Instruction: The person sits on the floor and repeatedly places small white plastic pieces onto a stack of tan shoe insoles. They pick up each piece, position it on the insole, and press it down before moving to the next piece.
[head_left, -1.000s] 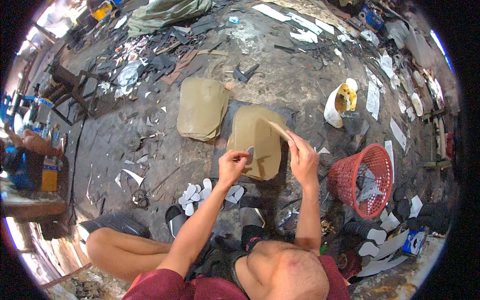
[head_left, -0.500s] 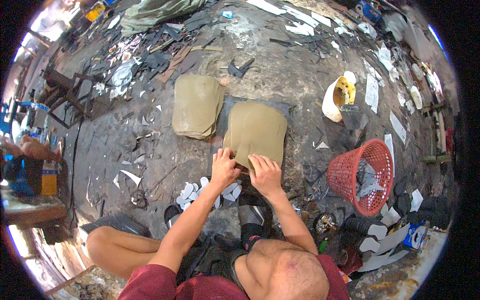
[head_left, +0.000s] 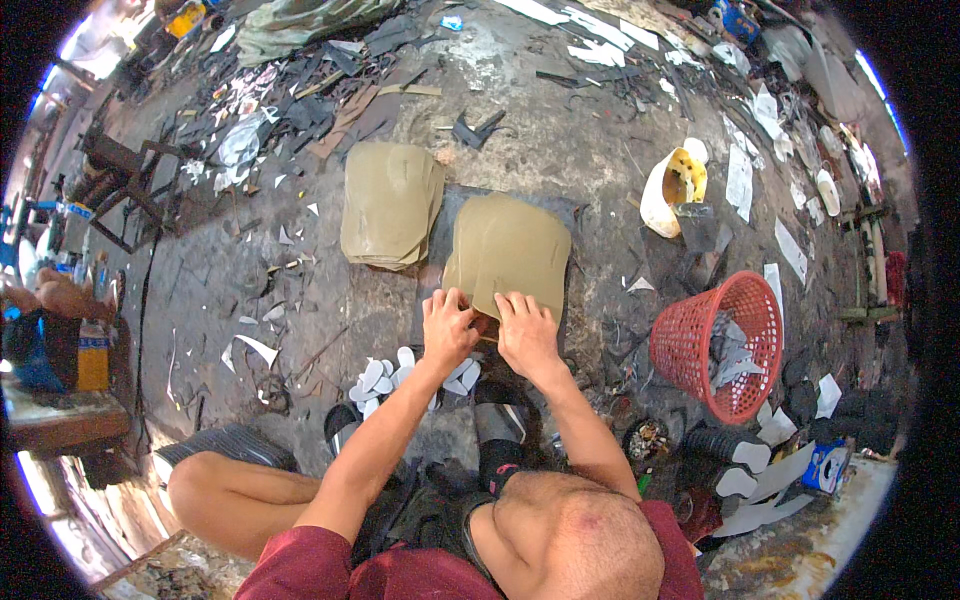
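Two piles of thin olive-tan sheets with rounded corners lie on the floor. At the near edge of the right pile [head_left: 512,240], my left hand [head_left: 450,325] has its fingers closed in a pinch at the near left corner of a sheet. My right hand [head_left: 528,332] grips the same near edge a little to the right, fingers curled over the sheet and thumb tucked under. The left pile [head_left: 388,205] lies untouched just beyond and to the left. Small pale oval pieces [head_left: 375,378] are heaped by my foot, below my left forearm.
A red plastic basket [head_left: 668,345] holding grey scraps leans at the right. Beyond it lies a cut-open white and yellow container [head_left: 657,205]. A dark metal frame [head_left: 150,195] stands at the left, and a wooden bench [head_left: 65,418] is nearer. Scraps litter the floor.
The sheet's near edge, bent up at my right hand before, now lies flatter. My right hand has shifted slightly left along it; my left hand stays at the corner.
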